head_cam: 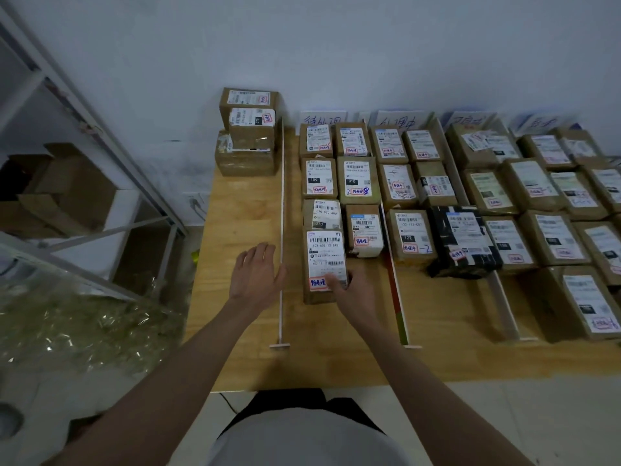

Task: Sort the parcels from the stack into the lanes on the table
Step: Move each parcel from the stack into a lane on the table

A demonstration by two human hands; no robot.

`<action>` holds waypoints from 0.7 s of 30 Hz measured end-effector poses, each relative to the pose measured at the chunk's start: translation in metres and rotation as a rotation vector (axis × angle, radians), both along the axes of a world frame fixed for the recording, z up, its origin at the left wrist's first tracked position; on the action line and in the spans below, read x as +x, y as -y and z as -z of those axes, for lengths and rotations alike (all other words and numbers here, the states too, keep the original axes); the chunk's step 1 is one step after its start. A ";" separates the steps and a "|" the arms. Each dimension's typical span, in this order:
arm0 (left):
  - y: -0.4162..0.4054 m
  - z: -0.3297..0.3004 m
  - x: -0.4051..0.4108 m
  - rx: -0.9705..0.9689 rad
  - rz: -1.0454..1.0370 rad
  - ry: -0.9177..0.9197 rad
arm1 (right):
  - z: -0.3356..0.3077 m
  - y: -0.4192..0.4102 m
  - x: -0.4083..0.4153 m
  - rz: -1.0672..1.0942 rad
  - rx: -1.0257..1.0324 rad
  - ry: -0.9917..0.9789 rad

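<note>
Overhead, a wooden counter (242,210) stands against a pale wall (336,45), split by white dividers (281,230) into lanes packed with labelled parcels. A stack (248,132) sits at its far left corner. The right hand (353,290) grasps a parcel (324,264) in the first lane; the left hand (255,274) hovers beside it, fingers released. Metal shelving (84,129) stands left.
</note>
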State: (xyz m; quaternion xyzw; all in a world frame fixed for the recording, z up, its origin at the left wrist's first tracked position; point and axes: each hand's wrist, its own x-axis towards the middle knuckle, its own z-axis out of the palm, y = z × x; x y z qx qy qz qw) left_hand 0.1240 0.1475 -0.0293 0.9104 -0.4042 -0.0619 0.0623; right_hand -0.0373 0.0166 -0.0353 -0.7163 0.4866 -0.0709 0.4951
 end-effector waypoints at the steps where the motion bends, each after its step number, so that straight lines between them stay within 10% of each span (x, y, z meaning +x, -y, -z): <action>1: 0.000 0.000 -0.001 0.008 -0.003 0.001 | 0.007 0.000 0.000 0.000 0.027 -0.021; 21: -0.016 0.007 0.016 0.109 -0.058 0.035 | 0.056 0.009 0.029 -0.036 0.080 -0.175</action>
